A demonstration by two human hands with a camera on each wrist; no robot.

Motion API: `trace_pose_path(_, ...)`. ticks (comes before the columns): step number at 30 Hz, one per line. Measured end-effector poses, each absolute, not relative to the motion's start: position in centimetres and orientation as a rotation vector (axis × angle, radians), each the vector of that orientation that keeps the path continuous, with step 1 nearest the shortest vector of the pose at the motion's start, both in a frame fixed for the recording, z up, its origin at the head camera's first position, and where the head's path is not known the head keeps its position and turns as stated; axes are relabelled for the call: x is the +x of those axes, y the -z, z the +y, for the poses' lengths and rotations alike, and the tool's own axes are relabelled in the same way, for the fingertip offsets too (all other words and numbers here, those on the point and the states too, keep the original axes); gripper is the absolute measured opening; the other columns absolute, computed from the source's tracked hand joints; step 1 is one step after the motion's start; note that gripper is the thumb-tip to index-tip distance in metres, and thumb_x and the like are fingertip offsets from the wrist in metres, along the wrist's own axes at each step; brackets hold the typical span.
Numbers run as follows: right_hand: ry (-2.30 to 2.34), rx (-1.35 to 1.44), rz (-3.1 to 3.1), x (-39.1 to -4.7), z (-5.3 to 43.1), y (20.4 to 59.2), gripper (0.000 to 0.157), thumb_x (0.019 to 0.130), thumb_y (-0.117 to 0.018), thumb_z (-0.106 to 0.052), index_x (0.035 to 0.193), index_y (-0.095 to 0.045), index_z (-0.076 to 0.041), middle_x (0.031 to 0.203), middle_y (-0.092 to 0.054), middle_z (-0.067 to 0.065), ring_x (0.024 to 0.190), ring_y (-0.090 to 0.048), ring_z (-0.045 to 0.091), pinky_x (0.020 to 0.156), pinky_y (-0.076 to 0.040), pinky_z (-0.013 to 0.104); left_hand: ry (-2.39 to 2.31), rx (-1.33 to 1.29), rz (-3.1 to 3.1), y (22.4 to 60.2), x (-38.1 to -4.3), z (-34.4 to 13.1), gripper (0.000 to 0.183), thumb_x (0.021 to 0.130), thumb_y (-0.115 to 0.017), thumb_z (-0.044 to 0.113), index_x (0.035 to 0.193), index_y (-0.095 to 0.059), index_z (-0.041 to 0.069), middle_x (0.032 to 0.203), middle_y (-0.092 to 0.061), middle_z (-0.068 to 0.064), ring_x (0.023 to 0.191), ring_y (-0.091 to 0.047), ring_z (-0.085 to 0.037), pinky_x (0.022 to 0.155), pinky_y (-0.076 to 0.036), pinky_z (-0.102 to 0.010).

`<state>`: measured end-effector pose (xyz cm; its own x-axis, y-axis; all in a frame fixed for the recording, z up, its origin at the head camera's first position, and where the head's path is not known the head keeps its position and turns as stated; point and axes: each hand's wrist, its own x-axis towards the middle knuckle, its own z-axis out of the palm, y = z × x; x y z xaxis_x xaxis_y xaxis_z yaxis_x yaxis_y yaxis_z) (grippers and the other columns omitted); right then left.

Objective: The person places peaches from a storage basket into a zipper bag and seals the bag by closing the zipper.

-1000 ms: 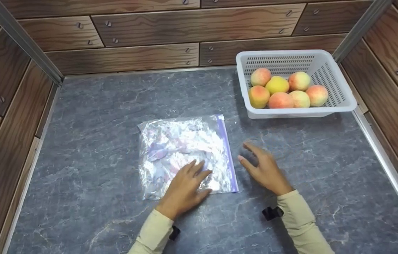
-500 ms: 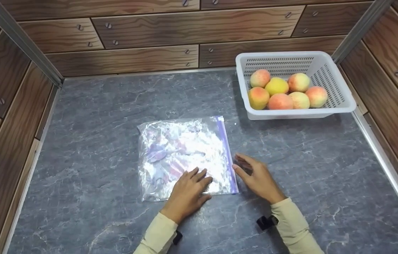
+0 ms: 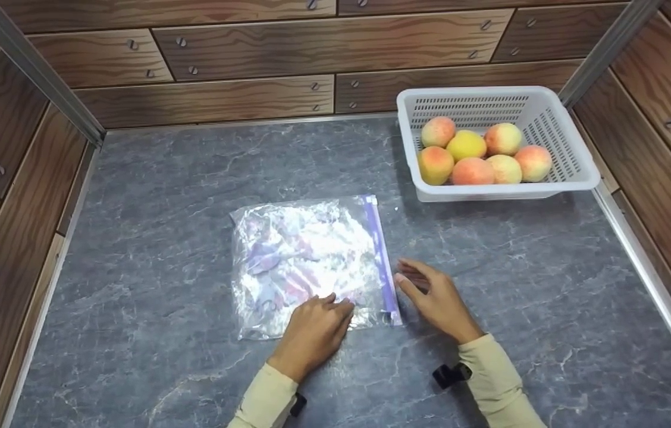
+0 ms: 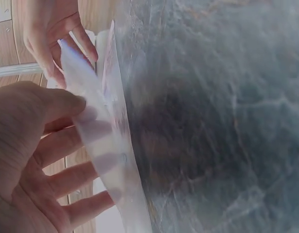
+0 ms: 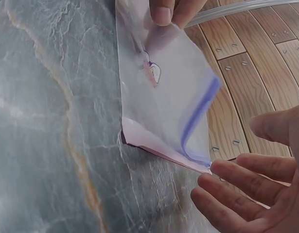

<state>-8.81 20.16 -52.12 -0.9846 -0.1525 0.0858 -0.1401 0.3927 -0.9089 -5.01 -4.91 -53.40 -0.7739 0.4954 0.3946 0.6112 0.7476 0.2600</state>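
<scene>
A clear zip bag [image 3: 306, 255] with purple and pink patches and a purple zip strip [image 3: 384, 261] lies flat on the dark marbled table, strip to the right. My left hand [image 3: 313, 333] is at its near edge. In the left wrist view the left thumb [image 4: 74, 103] and fingers pinch the lifted upper film, the fingers showing through it. The near zip corner [image 5: 200, 116] stands raised, with a gap between the layers. Beside the strip, my right hand [image 3: 439, 300] has thumb and fingers apart. In the right wrist view its fingertips [image 5: 219, 167] are close to the bag's corner; contact is unclear.
A white perforated basket [image 3: 499, 190] holding several peaches [image 3: 473, 170] stands at the back right of the table [image 3: 181, 166]. Wood-patterned walls [image 3: 240, 50] enclose the back and both sides. A metal rail [image 3: 657, 291] runs along the right edge.
My left hand has drawn back toward the near edge and its fingers have curled onto the bag. The right hand has moved left and nearer, up to the zip strip. The near strip corner has lifted.
</scene>
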Motion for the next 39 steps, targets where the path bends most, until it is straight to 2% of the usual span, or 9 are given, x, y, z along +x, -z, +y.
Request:
trace_pose_path(4,1.787,-0.192,2.546,-8.9,20.0,52.0,0.037,0.098,-0.067,-0.006,0.13,-0.06,0.011,0.12,-0.068,0.024,0.107,-0.069,0.035,0.09,-0.06,0.037,0.6,-0.844,-2.628,53.1,-4.8,-5.0,0.007,0.097,-0.069,0.018,0.099,-0.07,0.012,0.094,-0.077,-0.006,0.102,-0.072,-0.031,0.087,-0.06,-0.045)
trace_pose_path(11,1.944,-0.041,2.327,-9.1,19.8,51.6,0.039,0.101,-0.062,-0.007,0.133,-0.055,0.014,0.119,-0.065,0.031,0.104,-0.068,0.043,0.084,-0.062,0.037,0.669,-0.78,-2.57,52.3,-4.5,-5.2,0.026,0.095,-0.07,0.016,0.12,-0.071,0.008,0.11,-0.075,-0.009,0.107,-0.07,-0.031,0.096,-0.057,-0.047)
trace_pose_path(19,2.006,0.051,2.195,-9.3,19.0,50.9,0.045,0.105,-0.057,-0.01,0.14,-0.046,0.016,0.121,-0.063,0.035,0.093,-0.072,0.036,0.079,-0.063,0.043,0.77,-0.76,-2.458,52.1,-4.5,-5.1,0.024,0.095,-0.07,0.013,0.117,-0.073,0.005,0.109,-0.075,-0.01,0.106,-0.071,-0.031,0.096,-0.057,-0.047)
trace_pose_path(23,2.111,0.186,1.902,-9.8,18.7,50.7,0.054,0.107,-0.054,-0.021,0.143,-0.04,0.017,0.122,-0.059,0.039,0.089,-0.073,0.037,0.08,-0.063,0.043,0.82,-0.764,-2.391,52.2,-4.5,-5.0,0.025,0.092,-0.072,0.009,0.117,-0.073,0.005,0.111,-0.075,-0.011,0.106,-0.071,-0.033,0.095,-0.057,-0.048)
trace_pose_path(27,2.146,0.251,1.62,-10.4,18.6,50.6,0.06,0.106,-0.055,-0.032,0.143,-0.039,0.013,0.12,-0.062,0.033,0.094,-0.071,0.039,0.083,-0.062,0.047,0.899,-0.806,-2.364,52.6,-4.4,-4.9,0.024,0.092,-0.072,0.007,0.116,-0.073,0.005,0.113,-0.074,-0.01,0.109,-0.07,-0.032,0.096,-0.056,-0.047)
trace_pose_path(30,2.147,0.276,1.521,-10.8,18.3,50.6,0.057,0.104,-0.057,-0.033,0.139,-0.041,0.009,0.118,-0.065,0.024,0.095,-0.07,0.036,0.084,-0.062,0.047,0.953,-0.868,-2.355,53.1,-4.2,-4.9,0.023,0.092,-0.071,0.007,0.115,-0.073,0.006,0.116,-0.073,-0.009,0.112,-0.069,-0.031,0.099,-0.055,-0.047)
trace_pose_path(33,2.164,0.285,1.46,-10.9,18.2,50.7,0.055,0.105,-0.057,-0.028,0.144,-0.038,0.004,0.123,-0.065,0.02,0.098,-0.071,0.034,0.088,-0.06,0.049,0.974,-0.938,-2.353,53.5,-3.9,-5.1,0.024,0.092,-0.071,0.005,0.116,-0.074,0.008,0.122,-0.072,-0.006,0.116,-0.066,-0.03,0.102,-0.053,-0.049)
trace_pose_path(36,2.201,0.291,1.406,-10.9,18.0,51.0,0.059,0.105,-0.054,-0.019,0.154,-0.028,0.002,0.128,-0.064,0.02,0.101,-0.072,0.035,0.093,-0.058,0.05,0.981,-1.01,-2.359,53.6,-3.7,-5.3,0.027,0.091,-0.07,0.003,0.117,-0.074,0.01,0.127,-0.07,-0.005,0.121,-0.063,-0.03,0.104,-0.05,-0.05)
trace_pose_path(39,2.234,0.298,1.395,-10.8,17.8,51.2,0.062,0.104,-0.052,-0.006,0.157,-0.02,0.002,0.128,-0.065,0.021,0.1,-0.072,0.034,0.092,-0.058,0.047,0.999,-1.065,-2.379,53.6,-3.5,-5.7,0.027,0.092,-0.068,0.003,0.117,-0.074,0.011,0.129,-0.068,-0.006,0.124,-0.062,-0.03,0.106,-0.049,-0.05)
